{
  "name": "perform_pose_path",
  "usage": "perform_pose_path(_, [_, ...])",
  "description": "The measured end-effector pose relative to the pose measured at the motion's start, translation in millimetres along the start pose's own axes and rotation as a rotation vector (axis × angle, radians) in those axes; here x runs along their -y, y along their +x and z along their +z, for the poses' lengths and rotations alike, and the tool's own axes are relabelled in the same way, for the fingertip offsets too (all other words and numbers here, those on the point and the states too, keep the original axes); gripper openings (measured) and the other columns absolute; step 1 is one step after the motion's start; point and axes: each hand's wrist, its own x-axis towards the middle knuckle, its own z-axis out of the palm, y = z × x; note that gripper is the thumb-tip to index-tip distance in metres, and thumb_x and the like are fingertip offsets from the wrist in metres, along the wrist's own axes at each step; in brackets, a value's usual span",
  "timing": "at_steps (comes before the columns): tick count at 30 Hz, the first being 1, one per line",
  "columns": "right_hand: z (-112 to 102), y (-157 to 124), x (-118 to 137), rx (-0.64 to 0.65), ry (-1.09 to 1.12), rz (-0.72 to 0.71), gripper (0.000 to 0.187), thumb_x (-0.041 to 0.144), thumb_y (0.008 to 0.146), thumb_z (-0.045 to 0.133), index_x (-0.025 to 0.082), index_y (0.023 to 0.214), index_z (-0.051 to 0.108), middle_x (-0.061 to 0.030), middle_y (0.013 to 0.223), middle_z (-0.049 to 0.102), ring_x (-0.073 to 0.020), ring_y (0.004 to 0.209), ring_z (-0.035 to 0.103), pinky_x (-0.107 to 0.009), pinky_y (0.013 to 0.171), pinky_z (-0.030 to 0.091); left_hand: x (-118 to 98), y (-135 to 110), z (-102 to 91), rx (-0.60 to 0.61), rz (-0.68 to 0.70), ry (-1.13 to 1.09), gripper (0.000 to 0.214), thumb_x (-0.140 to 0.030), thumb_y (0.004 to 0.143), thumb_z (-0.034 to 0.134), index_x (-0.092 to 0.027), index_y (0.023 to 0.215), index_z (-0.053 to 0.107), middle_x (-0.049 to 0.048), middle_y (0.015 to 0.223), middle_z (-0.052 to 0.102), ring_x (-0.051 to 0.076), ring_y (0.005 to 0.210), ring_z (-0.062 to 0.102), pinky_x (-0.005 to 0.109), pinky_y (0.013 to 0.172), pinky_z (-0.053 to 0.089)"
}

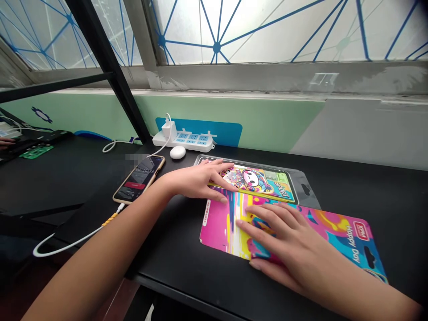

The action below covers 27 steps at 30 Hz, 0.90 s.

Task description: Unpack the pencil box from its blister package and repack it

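My left hand (203,180): fingers apart, laid across left end of cartoon-printed case (267,180); thumb over colourful card (336,226). Clear plastic shell (305,185) shows right of same hand, past case. My right hand (287,238): fingers apart, resting on card, which lies on worktop (187,267) beneath it. Phone (138,180) left of my left hand. White round object (177,152) beyond left wrist; power strip (189,140) farther, near wall (274,120).
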Motion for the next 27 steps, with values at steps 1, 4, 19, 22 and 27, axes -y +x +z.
perform_pose_path(1, [-0.2, 1.0, 2.5, 0.006, 0.018, -0.009, 0.042, 0.043, 0.098, 0.062, 0.026, 0.136, 0.065, -0.0119, 0.131, 0.069, -0.0339, 0.117, 0.061, -0.052, 0.096, 0.048, -1.4, 0.9, 0.4, -0.005, -0.017, -0.001, 0.037, -0.041, 0.095, 0.072, -0.043, 0.132, 0.07, -0.0011, 0.172, 0.028, 0.035, 0.161, 0.011, 0.06, 0.126, 0.013])
perform_pose_path(4, [-2.0, 6.4, 13.1, 0.047, 0.099, -0.033, 0.045, 0.051, 0.096, 0.064, 0.027, 0.134, 0.066, -0.0097, 0.131, 0.071, -0.0327, 0.12, 0.062, -0.05, 0.098, 0.048, -4.0, 5.8, 5.0, -0.046, -0.059, 0.004, 0.031, -0.036, 0.102, 0.062, -0.042, 0.13, 0.072, -0.0006, 0.171, 0.031, 0.033, 0.161, 0.015, 0.059, 0.126, 0.015])
perform_pose_path(19, [2.8, 20.7, 30.0, 0.17, 0.393, -0.008, 0.022, 0.021, 0.099, 0.059, 0.029, 0.119, 0.068, -0.006, 0.106, 0.066, -0.021, 0.093, 0.059, -0.035, 0.082, 0.048, 0.3, 19.9, 14.5, -0.192, -0.085, 0.116, 0.031, -0.037, 0.104, 0.059, -0.036, 0.132, 0.072, 0.0066, 0.168, 0.038, 0.034, 0.159, 0.024, 0.064, 0.124, 0.014])
perform_pose_path(22, [3.5, 18.6, 30.8, 0.164, 0.425, 0.001, 0.018, 0.02, 0.099, 0.059, 0.028, 0.113, 0.067, -0.0056, 0.103, 0.064, -0.0207, 0.091, 0.058, -0.035, 0.08, 0.047, -0.2, 19.2, 16.1, -0.186, -0.048, 0.097, 0.029, -0.037, 0.103, 0.061, -0.036, 0.128, 0.074, 0.0048, 0.166, 0.041, 0.031, 0.157, 0.028, 0.057, 0.126, 0.015])
perform_pose_path(27, [7.3, 13.9, 31.6, 0.142, 0.431, 0.018, 0.006, 0.019, 0.099, 0.059, 0.024, 0.1, 0.062, -0.0056, 0.106, 0.064, -0.0203, 0.092, 0.059, -0.033, 0.08, 0.048, -4.6, 16.7, 17.3, -0.178, -0.026, 0.1, 0.029, -0.038, 0.102, 0.062, -0.037, 0.129, 0.074, 0.0044, 0.166, 0.041, 0.032, 0.157, 0.028, 0.059, 0.125, 0.016])
